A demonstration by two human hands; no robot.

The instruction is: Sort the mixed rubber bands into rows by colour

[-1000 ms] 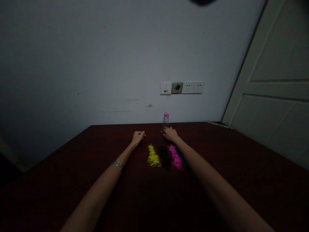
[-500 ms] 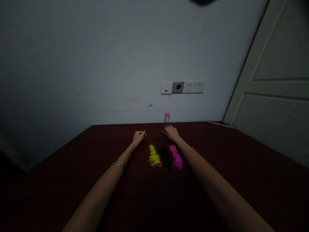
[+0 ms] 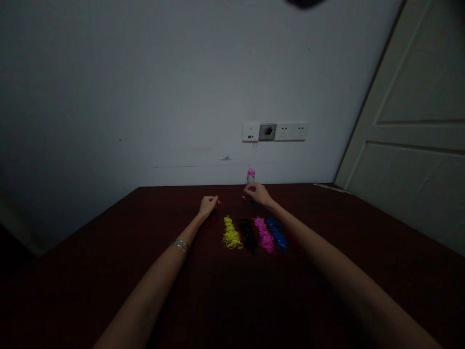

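Note:
My left hand [image 3: 208, 205] rests on the table, its fingers curled in a loose fist with nothing visible in them. My right hand [image 3: 258, 194] is held in a pinch just in front of a clear bottle with a pink cap [image 3: 251, 178]; whatever lies between the fingertips is too small to make out. A tiny pink object [image 3: 243, 198] shows just below those fingertips. Nearer to me lie strips of loose, band-like loops: a yellow pile [image 3: 231, 235], a black pile [image 3: 248, 235], a pink pile [image 3: 264, 235] and a blue pile [image 3: 277, 234] beside my right forearm.
The dark reddish-brown table [image 3: 174, 291] reaches back to a pale wall [image 3: 174, 97]. Sockets and switches [image 3: 275, 132] are set in the wall above the bottle. A white panelled door [image 3: 410, 131] stands at the right.
My right hand has lifted slightly and its fingers have drawn into a pinch. The right forearm has swung to the right, uncovering the blue pile and covering a red patch. My left hand stays put.

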